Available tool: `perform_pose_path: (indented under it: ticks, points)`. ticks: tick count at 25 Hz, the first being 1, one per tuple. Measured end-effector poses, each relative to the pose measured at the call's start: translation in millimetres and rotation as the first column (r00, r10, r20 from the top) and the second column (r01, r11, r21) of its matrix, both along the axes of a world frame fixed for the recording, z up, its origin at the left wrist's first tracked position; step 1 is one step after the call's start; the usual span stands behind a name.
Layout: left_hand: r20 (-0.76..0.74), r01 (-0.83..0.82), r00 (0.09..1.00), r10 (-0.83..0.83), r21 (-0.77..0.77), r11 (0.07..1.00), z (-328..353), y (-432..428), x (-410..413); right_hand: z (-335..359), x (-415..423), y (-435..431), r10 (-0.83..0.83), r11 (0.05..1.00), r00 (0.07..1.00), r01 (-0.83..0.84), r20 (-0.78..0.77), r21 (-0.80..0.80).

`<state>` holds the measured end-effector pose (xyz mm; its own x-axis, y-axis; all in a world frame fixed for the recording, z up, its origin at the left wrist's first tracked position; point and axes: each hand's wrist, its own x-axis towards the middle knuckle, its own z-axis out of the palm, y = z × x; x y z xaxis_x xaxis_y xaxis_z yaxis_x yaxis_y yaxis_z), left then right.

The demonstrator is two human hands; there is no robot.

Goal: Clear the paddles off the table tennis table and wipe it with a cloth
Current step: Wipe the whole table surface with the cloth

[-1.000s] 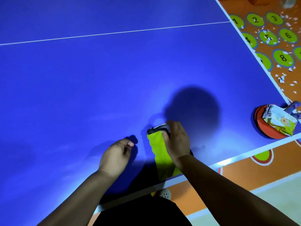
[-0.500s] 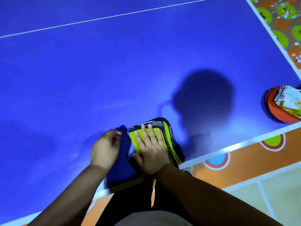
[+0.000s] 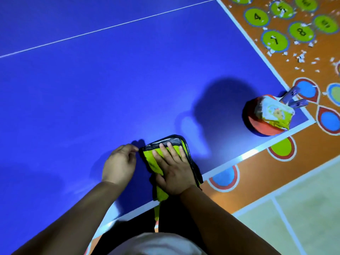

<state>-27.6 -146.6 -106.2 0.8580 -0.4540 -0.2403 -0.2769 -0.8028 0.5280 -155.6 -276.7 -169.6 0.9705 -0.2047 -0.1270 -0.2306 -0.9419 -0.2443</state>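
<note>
A person is standing at the near end of a wide blue table tennis table (image 3: 92, 89), looking down at their own bare arms. Their right hand (image 3: 173, 170) is lying flat, fingers straight and slightly spread, pressing down on a folded yellow-green cloth with black trim (image 3: 148, 158). The cloth is sitting by the table's near edge, with one end hanging over it. The left hand (image 3: 119, 162) is resting on the table just beside the cloth's left corner, fingers loosely curled and seemingly gripping nothing. Whether its tips are touching the cloth is unclear.

Two round red paddles (image 3: 263, 128) are lying stacked at the table's near right corner, well apart from the cloth. A crumpled white and yellow snack packet (image 3: 276, 113) is sitting on top of them, and their purple handles (image 3: 294, 98) are poking out over the corner.

Wiping appears to be just beginning, though the paddles are not yet off the table. The next move is likely calling for a flat push away across the blue surface.

Open room is lying ahead and to the left, up to the thin white centre line (image 3: 110, 28). Rightward strokes are risking a bump against the paddles, and the white-lined near edge (image 3: 239, 157) is close under the wrist.
</note>
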Motion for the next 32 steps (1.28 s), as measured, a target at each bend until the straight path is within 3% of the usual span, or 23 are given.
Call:
perform_pose_path:
  ticks: [5,9,11,13,16,20,26,32]
  points:
    - [-0.013,0.034,0.999,-0.034,-0.016,0.999,-3,-91,-6,4,-21,-124,-0.119,0.989,0.992,0.115,-0.042,-0.087]
    - [-0.036,-0.036,0.999,0.035,-0.044,0.998,-8,-145,-4,9,-12,-193,-0.141,0.981,0.986,0.126,-0.094,-0.147]
    - [-0.033,-0.132,0.991,0.130,-0.051,0.990,-8,-162,3,8,-3,-196,-0.044,0.992,0.995,0.032,-0.095,-0.124]
    - [0.009,-0.245,0.969,0.246,-0.041,0.969,-9,-168,12,2,11,-195,0.167,0.979,0.984,-0.173,-0.060,-0.106]
    - [0.071,-0.421,0.905,0.419,0.025,0.907,-12,-162,27,-7,53,-188,0.447,0.892,0.894,-0.446,-0.002,-0.072]
    - [0.129,-0.543,0.836,0.534,0.044,0.839,-13,-166,33,-5,125,-186,0.612,0.791,0.791,-0.612,0.008,0.003]
    - [0.119,-0.476,0.877,0.466,0.067,0.877,-27,-208,29,-8,208,-263,0.386,0.917,0.922,-0.387,-0.028,-0.096]
    - [0.081,-0.362,0.930,0.357,0.057,0.930,-34,-270,23,-12,215,-408,0.038,0.986,0.999,-0.039,-0.008,-0.161]
